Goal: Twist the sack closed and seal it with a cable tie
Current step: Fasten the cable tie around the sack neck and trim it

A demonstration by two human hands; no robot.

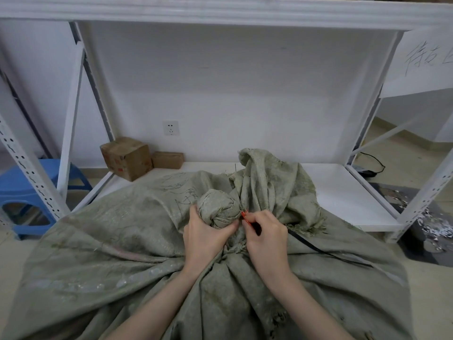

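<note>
We are looking down on a grey-green sack [117, 231] that is spreading across the lower half of the view, its far edge lying on the lowest shelf [343, 192] of a white rack. At the centre, our left hand [203, 234] is curling around the bunched neck [219, 211] of the sack, clasping it from 8 o'clock. Our right hand [266, 235], at 4 o'clock of the neck, is pinching a black cable tie [326, 251] just beside it; the free tail of the tie is trailing over the sack toward 4 o'clock. At 10 o'clock two cardboard boxes [127, 158] are sitting on the shelf, a wall socket [170, 128] is showing behind them, and a blue stool [22, 190] is standing at 9 o'clock.
</note>
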